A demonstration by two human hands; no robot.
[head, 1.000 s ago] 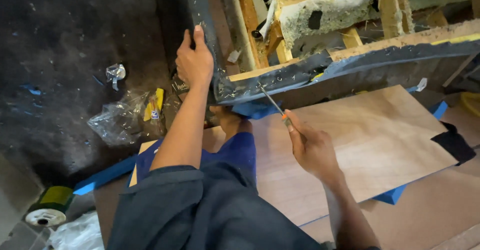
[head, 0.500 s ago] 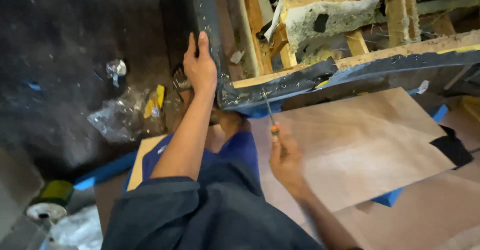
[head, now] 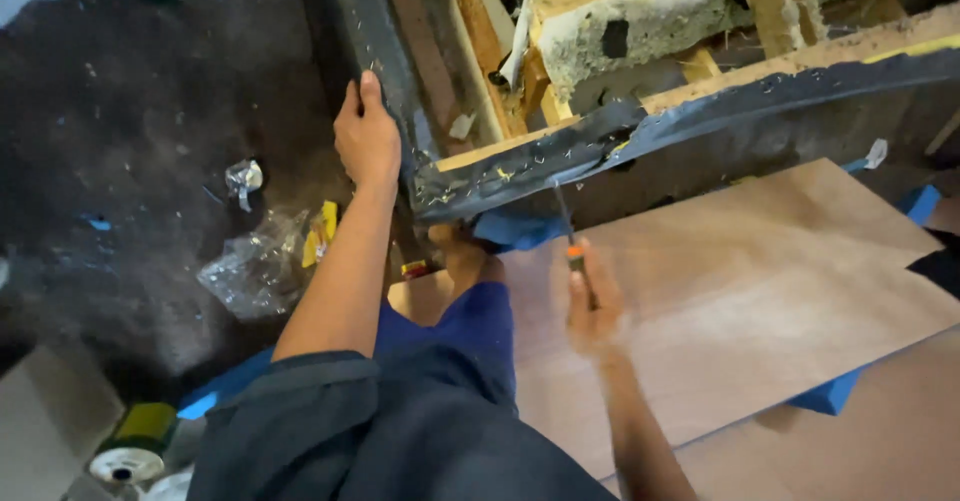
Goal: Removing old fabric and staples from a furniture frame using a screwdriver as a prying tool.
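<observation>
Fingers of the right hand [head: 592,313] are wrapped around the orange-collared handle of a screwdriver [head: 570,231], its thin shaft angled up so the tip meets the lower edge of a dark fabric strip [head: 640,136] stapled along a wooden furniture frame [head: 560,21]; the hand is blurred, so the exact grip is hard to read. The left hand [head: 367,139] presses flat, fingers extended upward, against the frame's upright dark-covered corner, left of the tool tip, steadying it rather than gripping anything. Many pale staples still glint along the strip near the corner, while above it bare timber and torn whitish padding [head: 640,26] already show, suggesting the stripping of the frame is well under way but the corner fastenings remain to be lifted. Below the frame lies a plywood sheet [head: 760,291] on blue blocks [head: 825,393], with the person's knee in blue cloth just beside it. Left of the frame, on the dark floor [head: 120,161], sit a crumpled clear plastic bag [head: 250,276] and, farther down, a tape roll [head: 130,446].
</observation>
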